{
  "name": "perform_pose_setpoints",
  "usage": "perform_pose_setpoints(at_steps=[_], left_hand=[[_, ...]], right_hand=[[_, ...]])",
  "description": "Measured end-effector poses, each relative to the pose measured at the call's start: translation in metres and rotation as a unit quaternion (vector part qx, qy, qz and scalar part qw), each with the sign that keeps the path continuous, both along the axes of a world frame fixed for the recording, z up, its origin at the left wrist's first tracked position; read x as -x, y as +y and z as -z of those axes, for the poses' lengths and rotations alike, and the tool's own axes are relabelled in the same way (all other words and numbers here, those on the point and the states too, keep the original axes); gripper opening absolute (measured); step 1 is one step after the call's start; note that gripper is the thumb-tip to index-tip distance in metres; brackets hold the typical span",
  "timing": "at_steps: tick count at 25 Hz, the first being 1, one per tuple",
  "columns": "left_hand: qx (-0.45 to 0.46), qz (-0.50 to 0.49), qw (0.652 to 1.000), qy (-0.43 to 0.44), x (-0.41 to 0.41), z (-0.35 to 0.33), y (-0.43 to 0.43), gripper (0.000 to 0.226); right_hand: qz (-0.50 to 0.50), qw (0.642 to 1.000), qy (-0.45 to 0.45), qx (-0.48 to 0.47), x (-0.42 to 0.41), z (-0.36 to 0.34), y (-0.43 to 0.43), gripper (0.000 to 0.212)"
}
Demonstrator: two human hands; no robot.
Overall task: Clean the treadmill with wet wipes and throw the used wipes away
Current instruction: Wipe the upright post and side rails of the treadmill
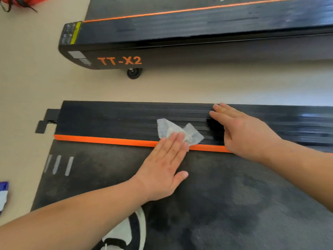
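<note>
shoe: nearest, we see a black-and-white shoe [126, 231] on the dark textured treadmill belt [225, 195].
packet: at the near left edge we make out a purple-and-white packet [3, 193] on the beige floor [180, 87].
left hand: the left hand [162, 170] lies flat, its straight fingers pressing the crumpled white wet wipe [178, 130].
wipe: we find it on the black ribbed side rail [117, 120], overlapping the orange stripe [100, 139].
right hand: the right hand [239, 130] rests palm down on the rail, fingers straight, holding nothing, just right of the wipe.
far: across the floor we see a second black treadmill marked "tt-x2" [162, 37] with a small black wheel [134, 73].
far left: a red bag [18, 0].
</note>
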State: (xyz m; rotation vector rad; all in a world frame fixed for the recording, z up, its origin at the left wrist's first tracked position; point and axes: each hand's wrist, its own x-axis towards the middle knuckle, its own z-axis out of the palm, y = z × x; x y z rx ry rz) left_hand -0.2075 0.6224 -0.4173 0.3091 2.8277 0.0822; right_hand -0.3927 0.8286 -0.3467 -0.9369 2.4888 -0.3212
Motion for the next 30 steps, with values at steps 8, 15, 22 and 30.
perform_pose_setpoints(at_steps=[8,15,22,30], left_hand=[[0.018,0.259,0.966,0.000,0.101,-0.005,0.118,0.072],[0.005,0.308,0.950,-0.040,0.173,-0.023,0.235,0.069],[-0.040,0.230,0.972,-0.023,0.119,-0.016,0.114,0.063],[0.015,-0.108,0.992,0.060,0.001,-0.004,-0.082,0.069]], right_hand=[[0.169,0.983,-0.006,-0.068,0.005,-0.011,0.130,0.067],[0.297,0.950,-0.016,-0.096,0.010,-0.030,0.176,0.054],[0.167,0.979,-0.009,-0.117,0.012,-0.027,0.121,0.069],[-0.066,0.995,-0.038,-0.071,-0.022,-0.010,-0.050,0.068]])
